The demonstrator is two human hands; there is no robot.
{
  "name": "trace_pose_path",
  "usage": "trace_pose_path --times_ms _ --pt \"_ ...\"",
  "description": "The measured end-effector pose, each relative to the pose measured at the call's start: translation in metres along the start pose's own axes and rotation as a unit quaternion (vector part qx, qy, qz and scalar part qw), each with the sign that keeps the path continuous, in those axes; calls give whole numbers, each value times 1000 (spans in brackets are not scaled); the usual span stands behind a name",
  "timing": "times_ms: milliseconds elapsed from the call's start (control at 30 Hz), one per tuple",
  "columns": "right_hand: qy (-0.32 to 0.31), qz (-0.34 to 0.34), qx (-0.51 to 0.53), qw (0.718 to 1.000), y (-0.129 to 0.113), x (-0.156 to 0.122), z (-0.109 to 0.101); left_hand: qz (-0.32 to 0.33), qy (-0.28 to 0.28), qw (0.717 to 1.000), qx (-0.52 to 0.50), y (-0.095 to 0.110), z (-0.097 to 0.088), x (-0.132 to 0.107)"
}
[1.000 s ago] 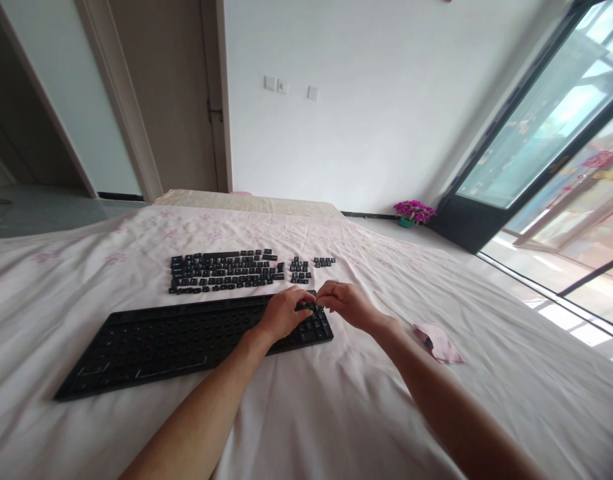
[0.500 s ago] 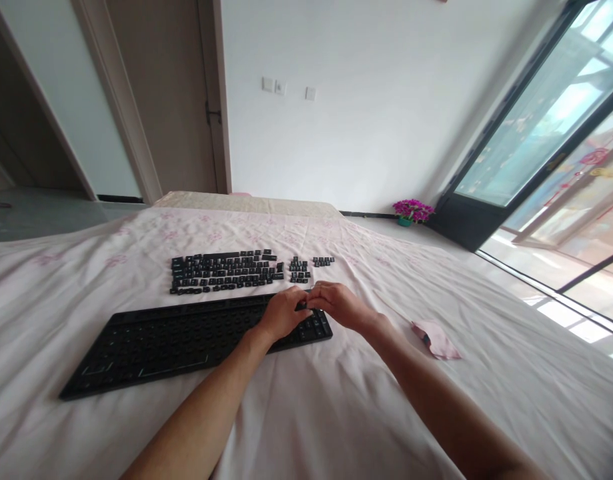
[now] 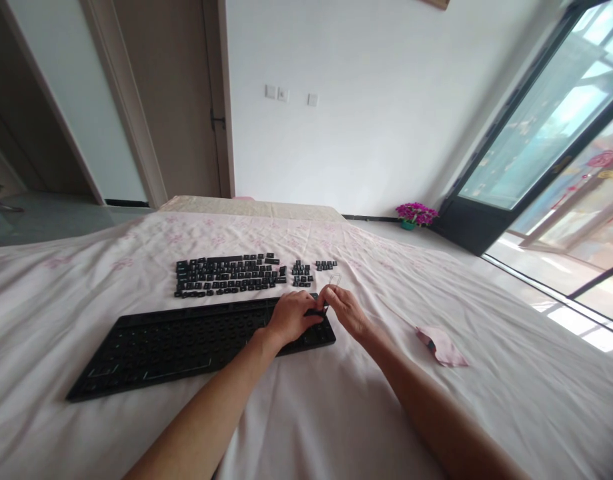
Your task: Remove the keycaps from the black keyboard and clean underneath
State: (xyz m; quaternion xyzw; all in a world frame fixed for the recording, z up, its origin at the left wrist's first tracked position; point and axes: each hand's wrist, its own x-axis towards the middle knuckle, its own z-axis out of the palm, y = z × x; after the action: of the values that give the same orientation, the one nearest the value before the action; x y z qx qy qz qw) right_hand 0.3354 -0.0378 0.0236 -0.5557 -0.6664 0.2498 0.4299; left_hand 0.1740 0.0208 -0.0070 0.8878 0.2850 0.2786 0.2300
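Note:
A black keyboard [image 3: 186,343] lies on the pale pink bedsheet, most of its keycaps taken off. My left hand [image 3: 289,317] rests curled on the keyboard's right end, pressing on it beside the remaining keys. My right hand [image 3: 343,308] pinches a thin wire keycap puller [image 3: 332,287] held upright over the keyboard's far right corner. Beyond the keyboard, the removed black keycaps [image 3: 229,273] are laid out in rows, with two smaller groups [image 3: 313,270] to their right.
A small pink cloth [image 3: 442,345] lies on the sheet to the right of my right forearm. A pot of purple flowers [image 3: 415,213] stands on the floor by the glass door [image 3: 551,153]. A wooden door [image 3: 171,100] is behind the bed.
My right hand has turned and lifted slightly, so the wire puller now shows above its fingers. The left hand stays on the keyboard's right end. The view shifted a little.

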Motion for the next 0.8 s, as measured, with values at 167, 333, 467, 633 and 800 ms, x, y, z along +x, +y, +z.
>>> trace_pose_path --times_ms 167,333,467,633,800 --pt "162 23 50 985 9 -1 27 -24 24 998 55 7 14 6" --pt "205 -1 38 978 12 -6 36 1 28 999 37 9 16 3" --pt "214 -37 29 976 10 -8 36 16 33 999 -2 12 14 2" --pt "215 -69 37 974 8 -6 35 -9 20 998 -62 11 16 3" --pt "198 -129 66 969 3 -7 33 -60 42 990 -122 6 19 5"
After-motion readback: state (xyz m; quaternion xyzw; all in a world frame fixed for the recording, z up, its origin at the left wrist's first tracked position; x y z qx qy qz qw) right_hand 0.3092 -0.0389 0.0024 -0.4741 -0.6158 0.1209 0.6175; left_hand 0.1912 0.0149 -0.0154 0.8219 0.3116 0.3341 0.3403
